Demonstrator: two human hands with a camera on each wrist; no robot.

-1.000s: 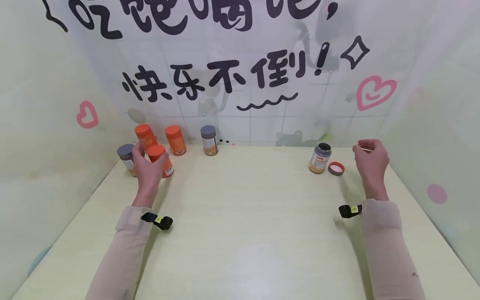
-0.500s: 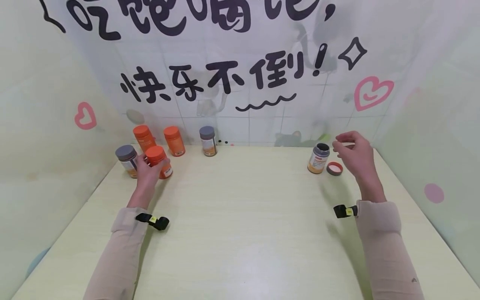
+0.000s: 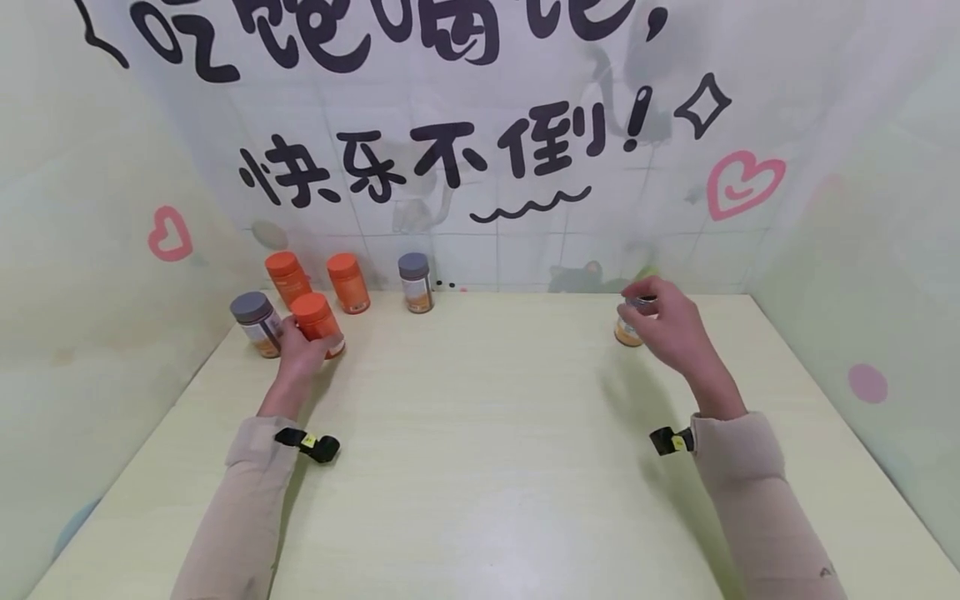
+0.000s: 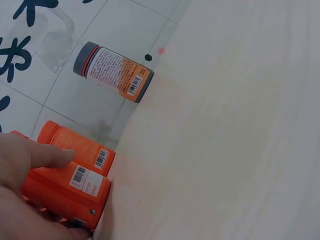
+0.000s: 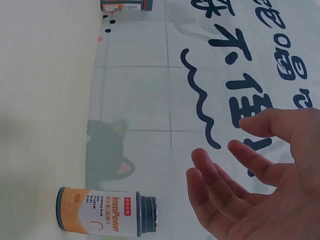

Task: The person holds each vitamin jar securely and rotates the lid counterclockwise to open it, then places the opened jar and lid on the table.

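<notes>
My left hand holds the front orange bottle, which stands upright on the table. In the left wrist view, the thumb lies along one side of that bottle and fingertips show beneath it. My right hand hovers at the uncapped grey-and-orange bottle, hiding part of it in the head view. The right wrist view shows this hand with loosely bent, spread fingers and nothing between them. There, the uncapped bottle shows its bare grey neck, apart from the fingers.
Two more orange bottles stand behind the held one. A grey-capped bottle is left of it, and another grey-capped bottle stands by the back wall. Printed cloth walls enclose the pale table.
My right hand has moved left to the uncapped bottle, covering the loose cap that lay beside it. My left hand has come down around the front orange bottle.
</notes>
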